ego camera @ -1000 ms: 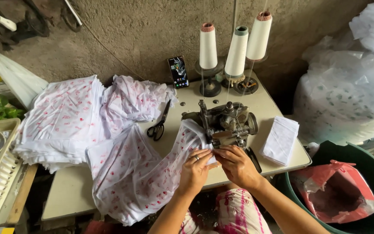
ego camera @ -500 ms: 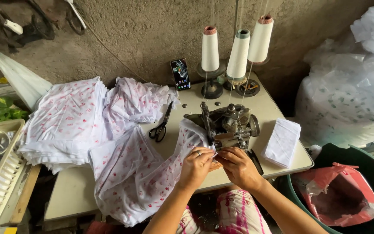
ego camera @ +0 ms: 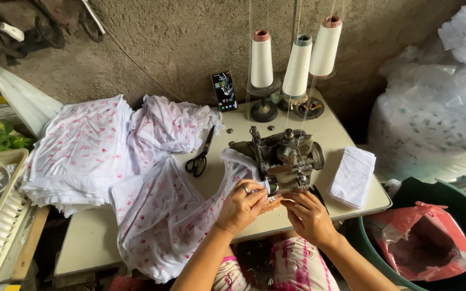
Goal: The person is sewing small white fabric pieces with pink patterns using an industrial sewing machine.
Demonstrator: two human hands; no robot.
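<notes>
While I watch from above, both hands sit at the tabletop's near edge.
Left hand (ego camera: 242, 206): fingers pinched on printed white cloth (ego camera: 163, 215) beside sewing machine (ego camera: 284, 159).
Right hand (ego camera: 309, 216): fingers curled under the machine; grip unclear.

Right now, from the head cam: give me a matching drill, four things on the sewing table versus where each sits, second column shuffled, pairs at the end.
Things:
1. scissors
2. phone
3. folded white cloth stack
4. thread cones

Places:
A. propped against the wall at the table's back
B. right of the sewing machine, near the table edge
C. on stands behind the machine
D. flat on the table, left of the machine

Pairs: 1-D, 2-A, 3-B, 4-C
</notes>
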